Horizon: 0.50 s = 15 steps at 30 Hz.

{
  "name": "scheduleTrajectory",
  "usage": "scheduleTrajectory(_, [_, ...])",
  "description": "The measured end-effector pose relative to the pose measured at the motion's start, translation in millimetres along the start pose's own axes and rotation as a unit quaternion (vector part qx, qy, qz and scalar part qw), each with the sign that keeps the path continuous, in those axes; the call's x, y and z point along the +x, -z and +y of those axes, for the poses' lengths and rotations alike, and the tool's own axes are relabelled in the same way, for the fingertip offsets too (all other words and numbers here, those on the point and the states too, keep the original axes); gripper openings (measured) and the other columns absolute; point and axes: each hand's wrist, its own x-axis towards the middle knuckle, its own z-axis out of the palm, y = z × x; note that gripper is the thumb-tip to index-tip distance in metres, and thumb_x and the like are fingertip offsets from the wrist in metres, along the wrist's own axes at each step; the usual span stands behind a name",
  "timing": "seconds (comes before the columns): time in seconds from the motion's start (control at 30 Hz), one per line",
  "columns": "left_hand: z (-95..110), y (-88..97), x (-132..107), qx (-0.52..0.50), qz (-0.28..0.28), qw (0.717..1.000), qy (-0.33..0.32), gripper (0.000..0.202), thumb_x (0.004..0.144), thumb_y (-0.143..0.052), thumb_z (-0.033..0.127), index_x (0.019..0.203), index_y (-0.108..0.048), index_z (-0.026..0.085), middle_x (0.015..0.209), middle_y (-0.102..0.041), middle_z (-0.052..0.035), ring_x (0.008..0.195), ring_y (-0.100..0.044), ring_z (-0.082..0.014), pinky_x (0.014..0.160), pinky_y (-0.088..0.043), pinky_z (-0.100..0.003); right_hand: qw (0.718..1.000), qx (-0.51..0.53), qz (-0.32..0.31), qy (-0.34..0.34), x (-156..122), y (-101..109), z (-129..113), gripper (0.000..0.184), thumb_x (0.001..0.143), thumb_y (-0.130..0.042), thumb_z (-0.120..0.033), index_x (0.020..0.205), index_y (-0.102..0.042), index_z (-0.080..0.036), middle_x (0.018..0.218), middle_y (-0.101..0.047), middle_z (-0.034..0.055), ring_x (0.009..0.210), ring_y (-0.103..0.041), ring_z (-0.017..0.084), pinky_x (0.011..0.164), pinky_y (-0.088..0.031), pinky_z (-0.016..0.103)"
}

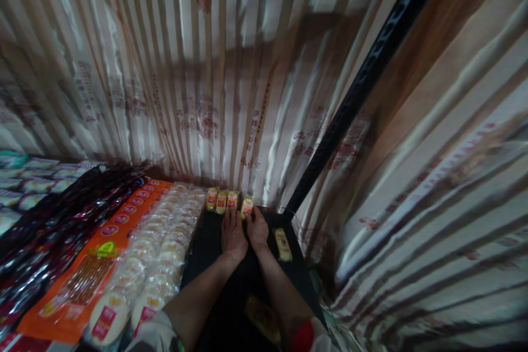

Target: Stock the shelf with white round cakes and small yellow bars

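Note:
Small yellow wrapped snack packs with red-and-white labels stand in a short row along the back edge of a black shelf surface (206, 264). My left hand (234, 237) lies with fingers stretched forward, the tips touching the lower end of the third pack (232, 199). Just right of it, across a small gap, my right hand (258, 230) has its thumb and fingers around the lower end of another snack pack (248, 205). One more wrapped pack (282, 245) lies on the black surface right of my right hand. A further pack (263, 316) lies dimly between my forearms.
Left of the black surface are rows of clear-wrapped round pastries (165, 253), an orange snack bag (94, 264) and dark shiny packets (61, 220). White packets (37, 181) are farther left. A pleated printed curtain (206, 93) hangs behind, beside a black metal post (350, 99).

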Motion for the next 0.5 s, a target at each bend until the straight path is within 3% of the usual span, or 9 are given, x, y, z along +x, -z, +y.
scheduleTrajectory(0.5, [-17, -26.2, 7, 0.011, 0.068, 0.996, -0.05, 0.055, 0.08, -0.031, 0.006, 0.135, -0.036, 0.01, 0.144, -0.033, -0.0138, 0.137, -0.02, -0.0227, 0.11, -0.026, -0.042, 0.999, 0.034, 0.002, 0.011, 17, -12, 1, 0.032, 0.083, -0.048, -0.03, 0.112, -0.058, -0.019, 0.104, -0.067, 0.0067, 0.094, -0.063, 0.018, 0.082, -0.044, 0.027])
